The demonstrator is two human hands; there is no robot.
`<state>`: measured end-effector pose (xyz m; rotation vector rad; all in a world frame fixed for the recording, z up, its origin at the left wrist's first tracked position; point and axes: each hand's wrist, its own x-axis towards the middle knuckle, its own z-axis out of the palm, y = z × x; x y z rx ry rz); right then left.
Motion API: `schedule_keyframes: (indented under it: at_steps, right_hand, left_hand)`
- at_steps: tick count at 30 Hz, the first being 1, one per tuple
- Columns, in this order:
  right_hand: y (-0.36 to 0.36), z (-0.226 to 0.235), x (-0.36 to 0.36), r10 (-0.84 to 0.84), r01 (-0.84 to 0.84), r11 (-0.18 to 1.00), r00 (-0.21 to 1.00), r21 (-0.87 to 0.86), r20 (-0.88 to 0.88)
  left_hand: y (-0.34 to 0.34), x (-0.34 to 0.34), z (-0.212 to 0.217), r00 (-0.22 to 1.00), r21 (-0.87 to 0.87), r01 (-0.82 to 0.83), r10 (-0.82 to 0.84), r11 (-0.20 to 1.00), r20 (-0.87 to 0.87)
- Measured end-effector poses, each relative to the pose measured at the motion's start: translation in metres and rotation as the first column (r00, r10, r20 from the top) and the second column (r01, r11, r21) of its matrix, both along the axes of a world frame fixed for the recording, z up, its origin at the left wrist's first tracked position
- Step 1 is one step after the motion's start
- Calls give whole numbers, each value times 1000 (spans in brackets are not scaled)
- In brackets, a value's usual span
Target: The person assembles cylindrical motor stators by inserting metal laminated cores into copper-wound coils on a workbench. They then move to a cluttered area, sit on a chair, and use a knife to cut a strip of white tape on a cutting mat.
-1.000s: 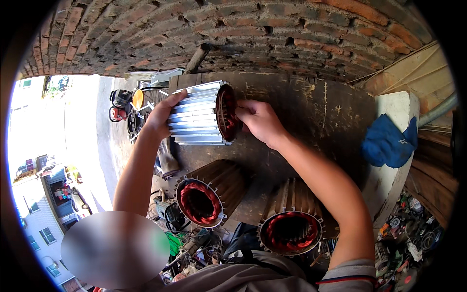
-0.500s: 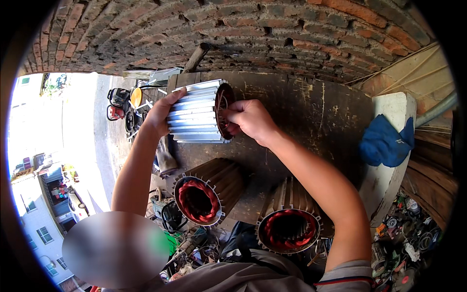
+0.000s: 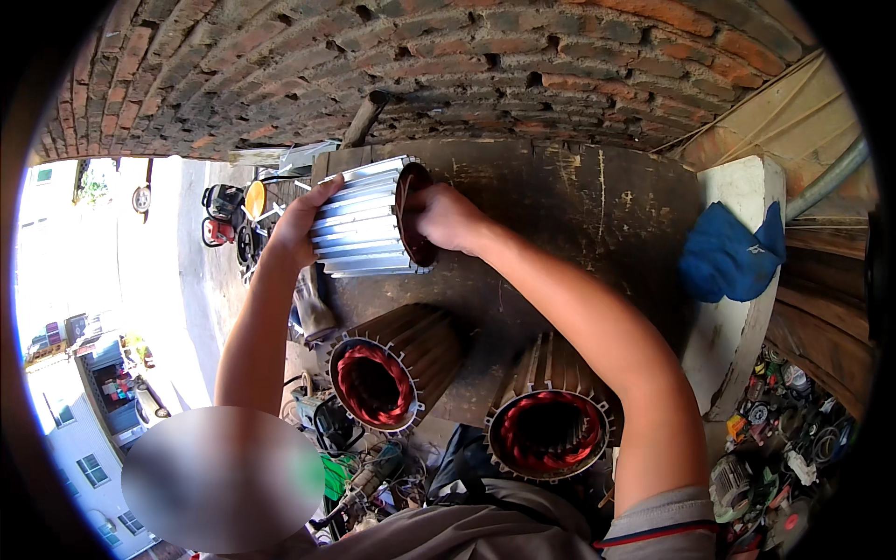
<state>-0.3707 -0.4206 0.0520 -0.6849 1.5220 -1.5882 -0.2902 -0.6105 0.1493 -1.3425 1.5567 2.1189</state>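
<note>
Brick wall behind a dark wooden desk [image 3: 579, 215]. A silver finned motor shell [image 3: 366, 229] lay near the desk's far left corner, long axis running left to right. The left hand [image 3: 301, 224] clasped its left end; the right hand [image 3: 446, 217], fingers curled, gripped the rim of its open right end. Both hands equally near. Count: one silver shell, two brown shells [image 3: 392, 369] [image 3: 551, 425] with red windings, one blue cloth [image 3: 728, 261].

Both forearms were raised and extended forward; left hand [image 3: 301, 224] was cupped with fingers spread, right hand [image 3: 446, 219] was curled in a closed grip
</note>
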Motion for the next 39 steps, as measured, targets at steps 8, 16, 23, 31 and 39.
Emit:
schedule_keyframes:
  at_steps: [8,16,23,31,39]
  right_hand:
    - [26,32,-10,-108,209,974,778,-92,619]
    - [22,16,-2,-179,125,977,917,170,356]
    - [-27,-28,3,-94,124,985,969,119,-228]
    - [43,32,-16,-23,38,999,915,-30,403]
    - [31,44,4,-241,243,965,970,-100,22]
  left_hand:
    - [7,-4,6,1000,-27,1,0,1000,21]
    - [3,-4,4,999,-15,-1,2,1000,32]
    - [7,-5,5,1000,-22,-3,4,1000,15]
    - [6,-5,6,998,34,55,-53,998,-45]
    - [5,-3,6,998,24,49,-48,999,-39]
